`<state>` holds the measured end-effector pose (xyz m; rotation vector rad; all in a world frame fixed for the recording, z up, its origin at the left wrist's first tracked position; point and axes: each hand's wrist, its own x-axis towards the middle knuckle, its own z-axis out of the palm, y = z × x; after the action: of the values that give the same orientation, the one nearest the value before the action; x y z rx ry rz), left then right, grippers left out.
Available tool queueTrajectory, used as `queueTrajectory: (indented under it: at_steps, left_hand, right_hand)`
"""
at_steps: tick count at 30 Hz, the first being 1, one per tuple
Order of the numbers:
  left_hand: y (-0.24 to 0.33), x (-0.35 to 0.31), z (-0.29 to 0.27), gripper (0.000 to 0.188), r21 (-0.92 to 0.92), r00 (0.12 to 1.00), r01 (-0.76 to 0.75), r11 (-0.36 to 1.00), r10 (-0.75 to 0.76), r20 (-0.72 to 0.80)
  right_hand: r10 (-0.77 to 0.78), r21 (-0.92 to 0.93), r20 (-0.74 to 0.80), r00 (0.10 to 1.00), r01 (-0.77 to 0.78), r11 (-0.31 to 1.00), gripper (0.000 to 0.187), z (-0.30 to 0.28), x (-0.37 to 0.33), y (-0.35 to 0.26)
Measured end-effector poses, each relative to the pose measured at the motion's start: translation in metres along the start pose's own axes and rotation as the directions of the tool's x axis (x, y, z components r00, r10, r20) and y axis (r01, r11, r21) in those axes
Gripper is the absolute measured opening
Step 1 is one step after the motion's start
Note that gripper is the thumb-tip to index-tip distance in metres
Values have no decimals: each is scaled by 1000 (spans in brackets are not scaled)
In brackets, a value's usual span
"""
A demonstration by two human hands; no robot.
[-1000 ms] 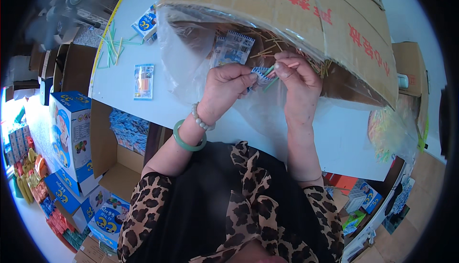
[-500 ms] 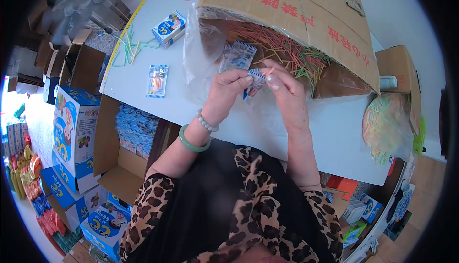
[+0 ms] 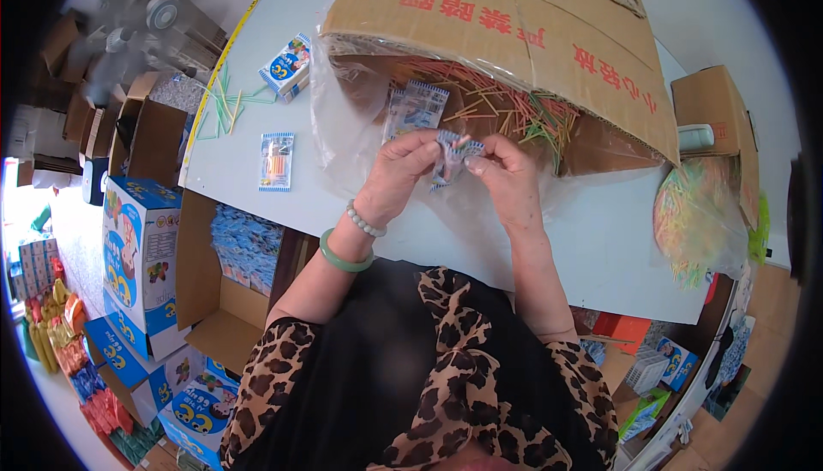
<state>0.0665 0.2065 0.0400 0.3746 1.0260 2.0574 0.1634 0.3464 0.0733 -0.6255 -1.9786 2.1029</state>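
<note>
My left hand and my right hand are together over the table, each pinching a side of the top of a small clear-and-blue sachet. A pale stick tip pokes up at the sachet's upper edge; the rest of its contents are hard to make out. Just beyond my fingers, more clear-and-blue sachets lie at the mouth of a large cardboard box. Inside the box are many thin red, green and yellow sticks.
On the table's left lie a filled sachet, a small blue-and-white box and loose green sticks. An open carton of sachets stands below the left edge. A bag of coloured sticks sits at right.
The sachet's top has been spread wider between my hands. My right fingers have come down onto its edge, where before they held a pinkish stick above it. The view has shifted slightly.
</note>
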Motion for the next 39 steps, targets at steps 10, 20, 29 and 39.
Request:
queueTrajectory:
  at_steps: [10,20,29,39]
  left_hand:
    - [-25,-5,-31,25,384,972,211,899,-234,14]
    - [-25,-9,-14,18,271,994,105,957,-105,-15]
    - [-31,-29,1,14,522,975,-212,826,218,52]
    - [19,-69,-14,7,767,941,-175,617,335,-55]
  right_hand:
    - [-62,147,-79,995,73,986,4,-6,1,39]
    - [44,179,2,999,-44,983,15,-2,-2,52]
    - [55,-216,69,996,-39,976,28,-2,-13,52]
    - [-84,-222,276,957,149,964,16,54,-17,38]
